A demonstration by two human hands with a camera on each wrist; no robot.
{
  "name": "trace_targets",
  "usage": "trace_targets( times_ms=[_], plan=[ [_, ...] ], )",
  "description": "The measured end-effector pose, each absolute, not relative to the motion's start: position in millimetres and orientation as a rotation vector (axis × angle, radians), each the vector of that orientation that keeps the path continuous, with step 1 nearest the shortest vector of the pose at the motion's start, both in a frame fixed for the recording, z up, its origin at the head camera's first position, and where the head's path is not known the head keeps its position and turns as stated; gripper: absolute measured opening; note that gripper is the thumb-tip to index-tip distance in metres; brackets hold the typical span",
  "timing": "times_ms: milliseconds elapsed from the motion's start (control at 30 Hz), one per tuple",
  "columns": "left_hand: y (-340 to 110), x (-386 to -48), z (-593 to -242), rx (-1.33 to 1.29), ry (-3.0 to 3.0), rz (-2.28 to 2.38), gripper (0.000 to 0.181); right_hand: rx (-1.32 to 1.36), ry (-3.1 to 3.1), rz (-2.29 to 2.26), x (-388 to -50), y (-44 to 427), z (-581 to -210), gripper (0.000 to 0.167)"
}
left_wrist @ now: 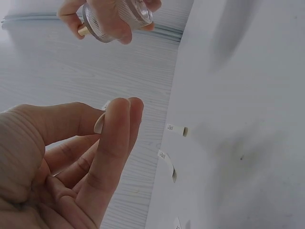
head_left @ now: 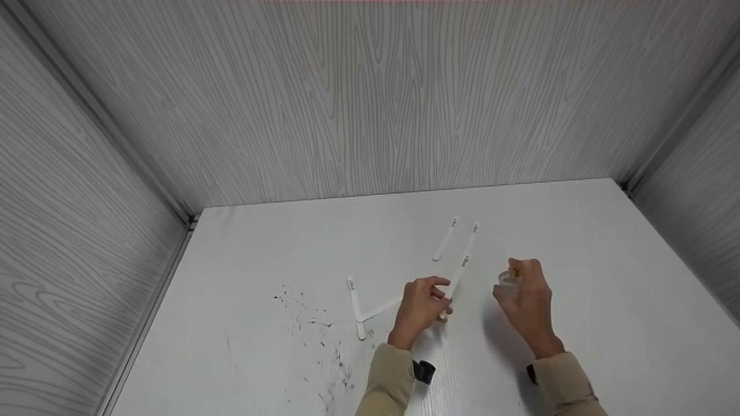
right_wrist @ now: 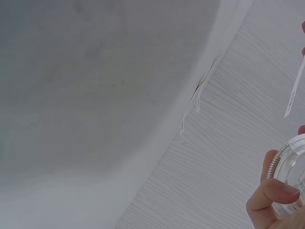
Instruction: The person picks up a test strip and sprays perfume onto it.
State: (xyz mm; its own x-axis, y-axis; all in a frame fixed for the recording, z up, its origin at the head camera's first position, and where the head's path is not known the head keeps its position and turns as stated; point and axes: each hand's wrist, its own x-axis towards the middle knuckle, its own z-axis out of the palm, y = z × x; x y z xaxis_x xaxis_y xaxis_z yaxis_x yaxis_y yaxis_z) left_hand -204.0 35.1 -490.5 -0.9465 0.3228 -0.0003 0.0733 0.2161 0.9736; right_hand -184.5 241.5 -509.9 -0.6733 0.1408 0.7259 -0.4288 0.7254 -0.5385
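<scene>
My left hand (head_left: 421,305) pinches a white paper strip (head_left: 457,280) between thumb and fingers, its printed end pointing away from me. In the left wrist view, only a short bit of the strip (left_wrist: 99,123) shows past the fingertips. To the right, above the table, my right hand (head_left: 530,303) grips a small clear round container (head_left: 507,281) with a ribbed side (right_wrist: 272,168). A yellowish-brown piece (head_left: 514,271) shows by its top under the fingers; its kind is unclear. The two hands are apart.
Two more printed strips (head_left: 446,238) (head_left: 474,231) lie on the white table (head_left: 277,242) beyond my left hand. Another strip (head_left: 354,297) lies to the left, crossed by a slanting one (head_left: 381,309) partly behind that hand. Dark marks (head_left: 324,341) spot the table; grained panels (head_left: 370,104) enclose it.
</scene>
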Motion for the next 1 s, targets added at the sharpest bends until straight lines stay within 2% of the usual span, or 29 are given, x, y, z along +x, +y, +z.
trace_targets(
  times_ms=[600,1000],
  plan=[
    [25.3,-203.9,-487.3,0.342,2.288,1.830,0.033,0.183,-2.134,0.942,-189.7,235.5,-508.4,0.043],
    [23.2,-210.0,-487.2,0.357,2.315,1.816,0.033,0.149,-2.094,0.983,-187.4,237.3,-503.9,0.048]
  ],
)
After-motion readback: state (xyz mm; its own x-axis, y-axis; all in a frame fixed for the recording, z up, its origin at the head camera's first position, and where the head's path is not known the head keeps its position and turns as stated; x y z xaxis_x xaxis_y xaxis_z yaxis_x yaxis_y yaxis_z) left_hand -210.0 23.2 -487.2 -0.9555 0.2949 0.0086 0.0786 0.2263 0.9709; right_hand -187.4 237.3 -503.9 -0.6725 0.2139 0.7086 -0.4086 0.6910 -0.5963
